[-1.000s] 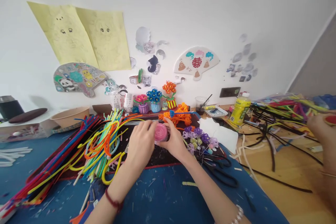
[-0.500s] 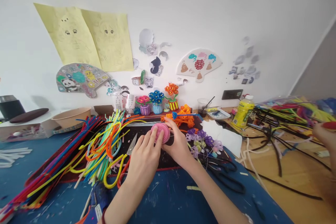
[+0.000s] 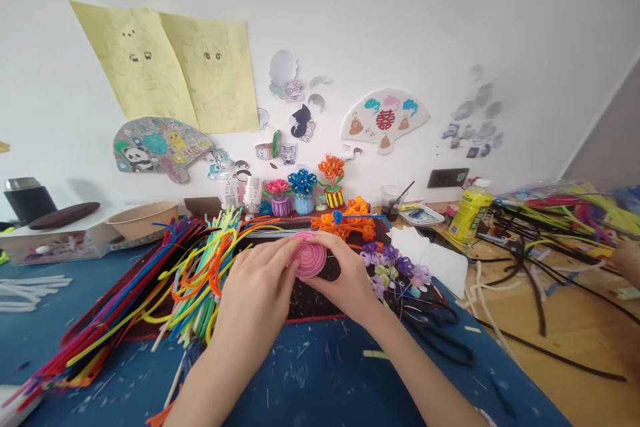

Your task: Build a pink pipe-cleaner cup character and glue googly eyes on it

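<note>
A pink coil of pipe cleaner (image 3: 311, 259), wound in a round spiral, is held up between my two hands over the dark mat. My left hand (image 3: 263, 280) grips its left edge, fingers together and thumb beneath. On the other side my right hand (image 3: 345, 272) pinches the rim between thumb and fingers. Left of my hands lie loose bundles of green, yellow and orange pipe cleaners (image 3: 207, 287). Purple pipe-cleaner flowers (image 3: 393, 260) lie just right of my right hand. Behind the coil is a pile of orange pipe-cleaner pieces (image 3: 353, 219).
Finished pipe-cleaner flower pots (image 3: 304, 203) stand along the wall. A yellow bottle (image 3: 467, 212) stands at the right, near black pipe cleaners (image 3: 543, 310). Another person's hand (image 3: 627, 259) shows at the right edge. A tan bowl (image 3: 143, 219) sits back left.
My left hand has shifted from lying over the coil's face to gripping its left edge, so more of the spiral shows. The other person's hand has drawn back toward the right edge.
</note>
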Demonstrator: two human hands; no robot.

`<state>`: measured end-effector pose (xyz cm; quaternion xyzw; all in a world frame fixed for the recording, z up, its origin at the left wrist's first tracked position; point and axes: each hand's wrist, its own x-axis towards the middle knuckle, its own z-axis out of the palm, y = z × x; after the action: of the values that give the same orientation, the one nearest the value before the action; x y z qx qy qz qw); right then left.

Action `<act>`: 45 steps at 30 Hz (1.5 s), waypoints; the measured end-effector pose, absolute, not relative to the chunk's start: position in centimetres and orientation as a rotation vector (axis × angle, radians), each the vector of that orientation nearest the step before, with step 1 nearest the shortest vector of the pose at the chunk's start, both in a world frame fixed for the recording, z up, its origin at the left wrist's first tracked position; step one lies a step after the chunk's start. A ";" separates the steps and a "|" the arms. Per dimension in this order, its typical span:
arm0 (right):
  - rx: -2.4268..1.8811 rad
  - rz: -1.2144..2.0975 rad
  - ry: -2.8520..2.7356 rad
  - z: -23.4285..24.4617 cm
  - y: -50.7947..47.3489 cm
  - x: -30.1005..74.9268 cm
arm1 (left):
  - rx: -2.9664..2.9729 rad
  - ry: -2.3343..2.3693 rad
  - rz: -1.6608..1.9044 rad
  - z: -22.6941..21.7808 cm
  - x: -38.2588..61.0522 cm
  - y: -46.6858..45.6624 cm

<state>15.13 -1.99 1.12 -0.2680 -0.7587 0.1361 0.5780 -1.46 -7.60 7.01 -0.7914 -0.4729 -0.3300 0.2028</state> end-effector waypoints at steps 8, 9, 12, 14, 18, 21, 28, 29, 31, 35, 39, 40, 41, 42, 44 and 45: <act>-0.546 0.390 -1.805 2.5 -3.7 15.2 | -2.235 -1.788 -1.200 7.3 -2.4 -7.5; -0.549 0.411 -1.821 2.7 -4.0 15.3 | -2.297 -1.856 -1.255 6.9 -2.4 -7.6; -0.612 0.516 -1.850 3.0 -5.7 15.7 | -2.448 -1.964 -1.372 5.9 -2.1 -8.4; -0.678 0.612 -1.859 2.9 -7.4 15.8 | -2.477 -1.977 -1.324 5.1 -2.0 -9.8; -0.809 0.824 -1.774 1.3 -11.2 15.6 | -2.333 -1.823 -1.200 3.2 -2.0 -13.5; -0.870 0.900 -1.753 -0.4 -13.0 15.1 | -2.250 -1.452 -1.117 1.4 -2.1 -15.9; -0.928 0.632 -1.756 -3.5 -14.7 15.4 | -2.292 -1.138 -0.814 -0.3 -2.4 -17.5; -0.910 0.563 -1.794 -3.6 -14.9 15.6 | -2.283 -1.131 -0.779 -0.3 -2.5 -17.5; -0.834 0.455 -1.907 -3.7 -15.2 15.9 | -2.280 -1.110 -0.706 -0.3 -2.6 -17.6; -0.748 0.274 -1.999 -3.2 -15.6 15.9 | -2.273 -1.047 -0.606 -0.1 -2.7 -17.5; -0.732 0.103 -1.995 -2.7 -15.5 15.6 | -2.298 -1.036 -0.572 -0.1 -3.0 -17.5; -0.733 0.077 -1.997 -2.7 -15.4 15.6 | -2.314 -1.043 -0.565 -0.1 -3.0 -17.5; -0.737 0.060 -2.000 -2.7 -15.4 15.6 | -2.330 -1.048 -0.556 -0.2 -3.1 -17.5; -0.742 0.051 -2.005 -2.7 -15.5 15.5 | -2.344 -1.051 -0.547 -0.3 -3.2 -17.5; -0.760 0.051 -2.011 -3.0 -15.6 15.5 | -2.362 -1.054 -0.540 -0.5 -3.4 -17.6; -0.770 0.060 -2.013 -3.1 -15.6 15.5 | -2.364 -1.053 -0.542 -0.6 -3.5 -17.6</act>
<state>15.49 -15.62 -3.09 -0.3148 -0.8226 0.0244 0.4729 -3.47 -17.60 -0.55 -0.8666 -0.3860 -0.1986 0.2461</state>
